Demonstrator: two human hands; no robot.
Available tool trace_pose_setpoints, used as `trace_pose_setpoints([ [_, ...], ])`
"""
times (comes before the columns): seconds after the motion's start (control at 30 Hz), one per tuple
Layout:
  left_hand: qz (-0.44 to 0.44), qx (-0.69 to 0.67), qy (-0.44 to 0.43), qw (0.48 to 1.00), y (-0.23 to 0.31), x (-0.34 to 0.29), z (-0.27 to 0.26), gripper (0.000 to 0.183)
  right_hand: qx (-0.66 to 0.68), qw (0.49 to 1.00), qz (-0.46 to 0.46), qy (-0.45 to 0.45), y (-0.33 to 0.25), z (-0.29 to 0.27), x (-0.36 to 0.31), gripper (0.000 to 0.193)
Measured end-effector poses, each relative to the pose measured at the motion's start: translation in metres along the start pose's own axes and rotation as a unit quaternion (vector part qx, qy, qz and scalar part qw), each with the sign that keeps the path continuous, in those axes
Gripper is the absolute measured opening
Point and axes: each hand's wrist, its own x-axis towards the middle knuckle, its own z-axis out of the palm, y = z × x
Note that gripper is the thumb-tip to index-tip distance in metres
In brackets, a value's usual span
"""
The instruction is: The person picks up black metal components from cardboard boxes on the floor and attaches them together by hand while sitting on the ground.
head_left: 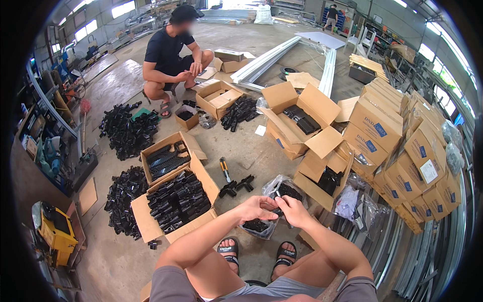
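My left hand [255, 210] and my right hand [294, 211] meet in front of my knees. Both are closed on a small black plastic part [276, 211], mostly hidden by the fingers. Beneath them on the floor lie clear plastic bags [267, 231] of small black pieces. Two loose black branched fittings [236, 186] rest just beyond my left hand. Past these is a hand tool with a yellow-and-black handle [224, 165]. To the left, an open carton [210, 187] is packed with rows of black fittings.
Heaps of black fittings [126, 201] lie along the left. A person [168, 55] in dark clothes squats beyond, near open cartons [216, 103]. Stacked cardboard boxes [375, 118] and long metal profiles [410, 267] line the right. A white frame [329, 70] lies farther back.
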Motion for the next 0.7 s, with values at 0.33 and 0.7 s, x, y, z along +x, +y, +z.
trace_pose_setpoints([
  [0.33,0.118,0.309,0.079,0.94,0.005,-0.004,0.014,0.036,-0.065,0.996,0.002,0.062,-0.015,0.003,-0.005,0.045],
  [0.7,0.14,0.218,0.027,0.965,-0.007,-0.001,0.006,0.031,-0.06,0.991,-0.076,0.089,-0.023,0.007,-0.005,0.042],
])
